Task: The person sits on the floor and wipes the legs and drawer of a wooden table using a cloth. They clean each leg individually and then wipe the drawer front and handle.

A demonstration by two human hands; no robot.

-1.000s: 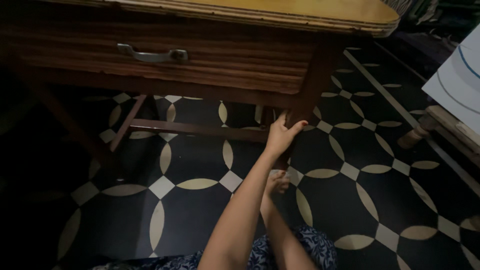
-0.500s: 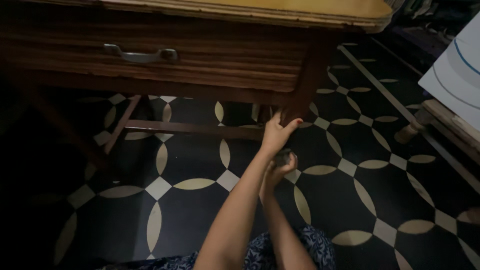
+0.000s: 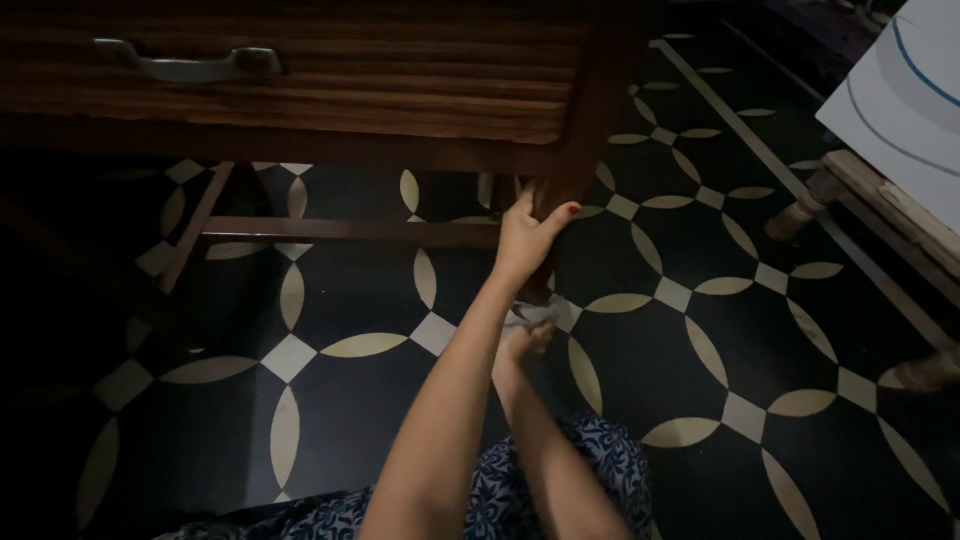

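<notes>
Table leg (image 3: 560,190), dark wood, rises at about one o'clock from the hands, and the left hand (image 3: 527,236) is wrapped round it just under the drawer front. Below, the right hand (image 3: 524,338) has dropped back from half a second ago to the foot of the leg, fingers curled on a small pale cloth (image 3: 530,314) pressed there, so the wiping now looks to sit at the base. Drawer handle (image 3: 188,64) lies at eleven o'clock; patterned floor tiles (image 3: 700,330) spread to three o'clock.
</notes>
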